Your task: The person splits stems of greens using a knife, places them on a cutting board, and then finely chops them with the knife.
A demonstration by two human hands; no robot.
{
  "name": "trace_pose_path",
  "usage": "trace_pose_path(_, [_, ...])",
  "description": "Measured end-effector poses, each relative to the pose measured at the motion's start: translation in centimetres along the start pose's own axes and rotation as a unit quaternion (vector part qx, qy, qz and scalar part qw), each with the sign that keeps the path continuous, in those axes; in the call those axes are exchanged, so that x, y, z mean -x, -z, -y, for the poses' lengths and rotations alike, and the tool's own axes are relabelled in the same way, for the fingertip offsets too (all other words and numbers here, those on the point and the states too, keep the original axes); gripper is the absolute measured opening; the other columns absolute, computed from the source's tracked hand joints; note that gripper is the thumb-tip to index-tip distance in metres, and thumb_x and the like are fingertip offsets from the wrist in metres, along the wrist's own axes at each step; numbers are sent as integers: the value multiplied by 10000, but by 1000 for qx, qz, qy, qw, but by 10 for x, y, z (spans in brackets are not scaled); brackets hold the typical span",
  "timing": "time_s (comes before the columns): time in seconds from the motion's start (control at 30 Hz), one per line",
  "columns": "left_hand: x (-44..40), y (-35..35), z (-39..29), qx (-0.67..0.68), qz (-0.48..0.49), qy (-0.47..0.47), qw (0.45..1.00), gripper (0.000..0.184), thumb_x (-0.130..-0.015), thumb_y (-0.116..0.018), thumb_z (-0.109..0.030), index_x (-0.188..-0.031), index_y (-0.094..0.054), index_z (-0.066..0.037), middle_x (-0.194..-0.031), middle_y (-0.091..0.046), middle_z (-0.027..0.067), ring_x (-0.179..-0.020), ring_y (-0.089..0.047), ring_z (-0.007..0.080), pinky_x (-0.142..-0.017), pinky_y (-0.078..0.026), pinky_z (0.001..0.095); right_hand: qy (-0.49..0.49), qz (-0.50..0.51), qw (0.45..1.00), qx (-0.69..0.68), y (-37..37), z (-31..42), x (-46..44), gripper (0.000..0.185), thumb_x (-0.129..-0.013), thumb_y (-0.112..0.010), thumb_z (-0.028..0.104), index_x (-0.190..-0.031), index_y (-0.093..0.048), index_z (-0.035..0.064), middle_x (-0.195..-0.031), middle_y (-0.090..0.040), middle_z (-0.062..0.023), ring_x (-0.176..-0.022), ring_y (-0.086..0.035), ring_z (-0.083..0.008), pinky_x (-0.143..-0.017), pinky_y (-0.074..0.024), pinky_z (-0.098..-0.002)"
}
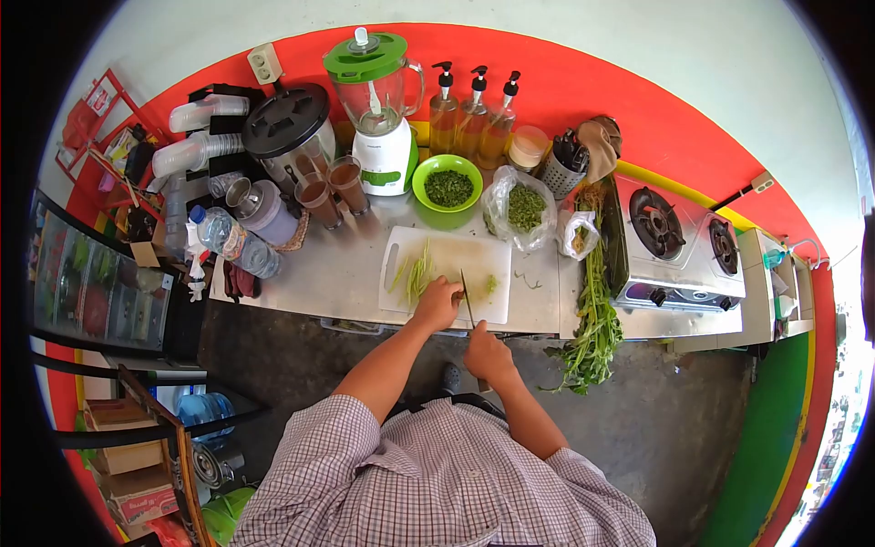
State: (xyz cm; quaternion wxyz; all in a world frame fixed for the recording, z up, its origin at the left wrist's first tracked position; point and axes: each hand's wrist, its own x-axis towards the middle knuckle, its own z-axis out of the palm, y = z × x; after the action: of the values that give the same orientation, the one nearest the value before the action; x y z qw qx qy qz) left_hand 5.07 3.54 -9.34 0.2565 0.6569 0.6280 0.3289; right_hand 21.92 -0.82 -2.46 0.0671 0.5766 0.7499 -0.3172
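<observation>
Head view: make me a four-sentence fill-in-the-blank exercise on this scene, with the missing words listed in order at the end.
1. The right hand grips a ____ made for cutting.
2. Green stalks lie near the left hand on a cutting board coloured ____.
3. Behind the green bowl stand exactly ____ pump bottles.
4. The stove on the right has ____ burners.

Missing words: knife; white; three; two.
</observation>
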Motion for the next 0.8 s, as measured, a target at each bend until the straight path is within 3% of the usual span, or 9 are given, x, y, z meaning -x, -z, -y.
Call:
trace_pose_path(0.1, [-1,1,0,4,11,19,1000,108,-791,-670,-21,-890,-691,-58,-872,-570,164,-822,-606,357,-740,-500,451,-12,-5,1000,3,-10,2,4,370,-890,-564,128,-1160,-400,-65,-955,-687,-331,-905,-698,-492,-817,-558,-567])
trace_pose_path(0.17, [-2,4,-1,11,23,29,999,110,-794,-673,-31,-898,-696,-55,-872,-577,163,-821,-610,354,-737,-500,450,-27,12,998,48,-24,-5,-5,632,-879,-586,127,-1399,-330,-126,-1016,-703,-295,-944,-722,-419,-817,-584,-498])
trace_pose_path(0.3, [0,6,0,22,14,24,999,112,-796,-698,-54,-907,-712,-53,-872,-606,178,-825,-624,386,-746,-515,458,-27,6,999,41,-10,4,1,611,-883,-587,124,-1386,-338,-119,-1025,-705,-289,-948,-722,-417,-822,-583,-501])
trace_pose_path(0.37, [3,9,-2,15,19,8,1000,115,-810,-694,-59,-923,-717,-52,-876,-613,176,-836,-624,382,-753,-514,457,-29,-2,1000,5,-11,6,3,395,-910,-561,131,-1201,-387,-72,-963,-693,-326,-912,-708,-468,-811,-570,-539])
trace_pose_path(0.47, [10,7,-3,-13,7,-30,999,114,-839,-676,-67,-941,-722,-43,-883,-627,168,-863,-624,373,-771,-513,459,-31,-21,999,2,-41,-7,-8,394,-912,-566,141,-1200,-390,-61,-968,-698,-317,-919,-707,-470,-825,-566,-543])
trace_pose_path(0.6, [13,4,-2,-54,-26,-86,995,127,-877,-642,-81,-955,-725,-24,-886,-641,150,-909,-624,357,-804,-514,463,-47,2,999,0,-17,7,-1,421,-907,-569,136,-1228,-379,-58,-995,-697,-317,-949,-701,-471,-850,-560,-543])
trace_pose_path(0.8, [13,12,6,-76,10,-130,989,148,-880,-645,-96,-978,-737,-33,-896,-657,137,-917,-632,338,-811,-524,453,-85,37,996,-9,-40,4,-17,527,-893,-572,129,-1315,-337,-80,-1070,-689,-311,-1026,-689,-450,-887,-549,-532])
